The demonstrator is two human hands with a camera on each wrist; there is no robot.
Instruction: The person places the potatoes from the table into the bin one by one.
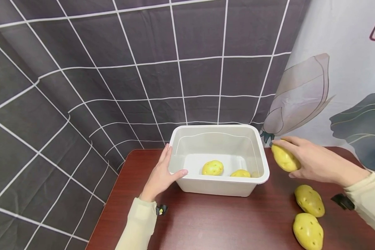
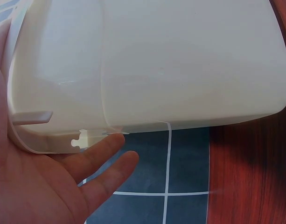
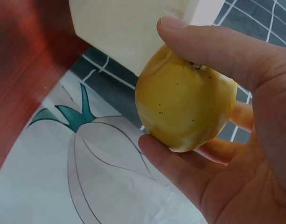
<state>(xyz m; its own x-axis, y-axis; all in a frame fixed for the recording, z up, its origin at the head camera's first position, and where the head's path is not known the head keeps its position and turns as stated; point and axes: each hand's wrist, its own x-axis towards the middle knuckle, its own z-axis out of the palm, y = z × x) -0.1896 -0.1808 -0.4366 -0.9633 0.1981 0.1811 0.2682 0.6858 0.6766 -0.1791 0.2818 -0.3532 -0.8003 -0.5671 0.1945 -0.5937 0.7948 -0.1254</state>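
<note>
A yellow potato [image 3: 184, 102] is held in my right hand [image 1: 315, 158], thumb on one side and fingers curled on the other, just right of the white plastic bin [image 1: 218, 187] and above the tabletop. My left hand [image 1: 162, 175] rests against the bin's left front corner, its fingers fairly straight along the outer side and the thumb at the front rim. Inside the bin lie one potato [image 1: 213, 167] near the middle and another potato [image 1: 241, 173], partly hidden by the front wall. The left wrist view shows the bin's outer wall [image 2: 180, 65] beside the fingers [image 2: 110, 175].
Two more potatoes, an upper one [image 1: 309, 200] and a lower one [image 1: 308, 231], lie on the red-brown table [image 1: 212, 225] below my right hand. A dark gridded cloth [image 1: 200, 80] hangs behind the bin, and a pale patterned curtain [image 1: 347, 80] hangs at the right.
</note>
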